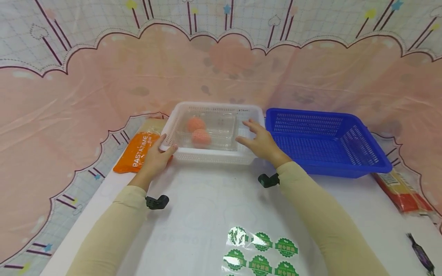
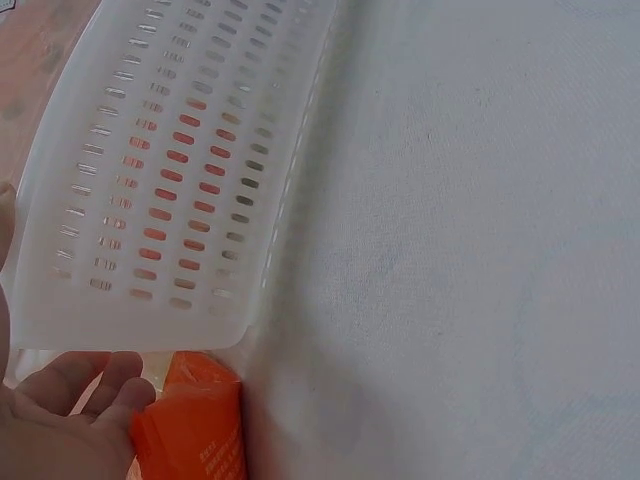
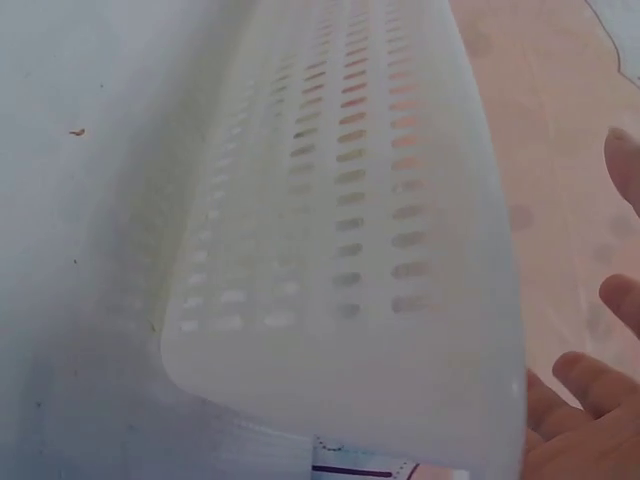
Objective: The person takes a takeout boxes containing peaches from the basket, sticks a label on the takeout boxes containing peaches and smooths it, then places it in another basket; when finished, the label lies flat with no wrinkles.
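Note:
A white slotted basket stands at the middle of the table. Inside it is a clear plastic box with two orange-pink balls. My left hand holds the basket's near left corner, with the thumb on the front wall and a finger on the side rim. In the left wrist view its curled fingers show just below the basket's wall. My right hand hovers at the basket's right rim with its fingers spread. In the right wrist view those fingers stand apart from the basket's wall.
A blue slotted basket sits right of the white one. An orange pasta packet lies to its left, and another packet is at the far right. A sheet of green stickers and a dark wrapped sweet lie near the front edge.

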Demonstrator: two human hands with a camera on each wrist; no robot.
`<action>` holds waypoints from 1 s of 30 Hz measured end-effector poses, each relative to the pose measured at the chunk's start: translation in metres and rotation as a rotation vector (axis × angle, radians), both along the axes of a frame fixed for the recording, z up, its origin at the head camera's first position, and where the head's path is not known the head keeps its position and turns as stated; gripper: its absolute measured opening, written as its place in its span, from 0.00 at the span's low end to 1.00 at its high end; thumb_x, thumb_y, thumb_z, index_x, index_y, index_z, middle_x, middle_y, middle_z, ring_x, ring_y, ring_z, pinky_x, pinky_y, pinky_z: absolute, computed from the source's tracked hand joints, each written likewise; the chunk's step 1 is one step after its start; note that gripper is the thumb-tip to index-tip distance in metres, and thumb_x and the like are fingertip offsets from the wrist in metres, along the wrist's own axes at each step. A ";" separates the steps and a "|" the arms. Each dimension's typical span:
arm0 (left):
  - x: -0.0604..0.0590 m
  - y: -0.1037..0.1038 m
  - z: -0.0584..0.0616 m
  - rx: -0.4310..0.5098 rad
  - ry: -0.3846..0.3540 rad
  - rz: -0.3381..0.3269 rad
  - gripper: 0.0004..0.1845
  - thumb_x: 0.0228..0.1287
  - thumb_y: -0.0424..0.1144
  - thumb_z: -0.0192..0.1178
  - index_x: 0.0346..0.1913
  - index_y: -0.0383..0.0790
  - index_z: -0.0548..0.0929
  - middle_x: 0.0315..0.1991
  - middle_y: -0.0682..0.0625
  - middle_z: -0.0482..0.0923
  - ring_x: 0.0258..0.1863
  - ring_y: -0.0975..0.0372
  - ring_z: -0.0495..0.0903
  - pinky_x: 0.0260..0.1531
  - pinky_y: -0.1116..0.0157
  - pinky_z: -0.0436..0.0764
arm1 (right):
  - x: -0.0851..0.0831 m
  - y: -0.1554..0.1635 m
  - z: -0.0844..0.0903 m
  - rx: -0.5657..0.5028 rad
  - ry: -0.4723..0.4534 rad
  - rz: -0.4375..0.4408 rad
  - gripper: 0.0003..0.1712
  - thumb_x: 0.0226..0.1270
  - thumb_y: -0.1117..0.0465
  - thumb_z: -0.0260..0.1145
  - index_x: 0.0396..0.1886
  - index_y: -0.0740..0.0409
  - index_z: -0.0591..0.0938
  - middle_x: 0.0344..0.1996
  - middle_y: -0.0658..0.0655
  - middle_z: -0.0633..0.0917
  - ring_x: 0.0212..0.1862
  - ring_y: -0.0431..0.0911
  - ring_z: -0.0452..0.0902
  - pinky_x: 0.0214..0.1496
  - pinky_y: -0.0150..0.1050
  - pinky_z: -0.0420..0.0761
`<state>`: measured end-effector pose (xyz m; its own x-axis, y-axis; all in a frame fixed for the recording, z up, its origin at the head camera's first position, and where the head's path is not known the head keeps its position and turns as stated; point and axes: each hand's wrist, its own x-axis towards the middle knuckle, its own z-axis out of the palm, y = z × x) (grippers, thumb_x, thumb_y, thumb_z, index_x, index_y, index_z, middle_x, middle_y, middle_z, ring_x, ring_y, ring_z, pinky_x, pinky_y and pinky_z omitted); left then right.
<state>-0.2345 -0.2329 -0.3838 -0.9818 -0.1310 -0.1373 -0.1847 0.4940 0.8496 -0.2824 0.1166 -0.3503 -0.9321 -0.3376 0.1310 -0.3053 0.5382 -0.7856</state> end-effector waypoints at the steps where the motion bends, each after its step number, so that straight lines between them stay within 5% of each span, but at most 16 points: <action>1: 0.000 0.000 0.000 0.003 0.000 0.002 0.43 0.73 0.57 0.55 0.82 0.56 0.45 0.63 0.34 0.66 0.56 0.45 0.68 0.61 0.49 0.74 | -0.001 -0.002 -0.001 0.004 -0.011 0.003 0.44 0.69 0.45 0.67 0.78 0.55 0.62 0.79 0.60 0.51 0.73 0.60 0.59 0.68 0.56 0.68; 9: -0.001 -0.001 -0.003 -0.002 0.000 -0.002 0.43 0.73 0.58 0.55 0.82 0.56 0.46 0.63 0.35 0.67 0.55 0.45 0.69 0.58 0.49 0.76 | -0.009 -0.013 -0.002 0.010 -0.073 -0.005 0.47 0.68 0.40 0.67 0.80 0.51 0.60 0.79 0.63 0.49 0.71 0.61 0.63 0.66 0.54 0.72; 22: 0.004 0.001 0.001 0.010 -0.008 0.029 0.42 0.73 0.57 0.56 0.82 0.58 0.46 0.63 0.36 0.67 0.55 0.46 0.69 0.60 0.50 0.75 | -0.025 -0.025 -0.004 0.060 -0.090 0.003 0.49 0.68 0.41 0.67 0.81 0.49 0.56 0.77 0.59 0.58 0.67 0.65 0.68 0.65 0.57 0.71; 30: 0.004 0.002 0.001 0.008 -0.001 0.032 0.43 0.72 0.58 0.56 0.81 0.57 0.47 0.65 0.36 0.66 0.56 0.45 0.69 0.59 0.49 0.75 | -0.031 -0.030 -0.006 0.121 -0.116 -0.002 0.51 0.67 0.39 0.67 0.81 0.51 0.55 0.77 0.60 0.58 0.76 0.58 0.51 0.74 0.56 0.56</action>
<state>-0.2302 -0.2312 -0.3833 -0.9770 -0.1615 -0.1390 -0.2009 0.4806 0.8536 -0.3135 0.0867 -0.3565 -0.9395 -0.3421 -0.0188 -0.2151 0.6317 -0.7448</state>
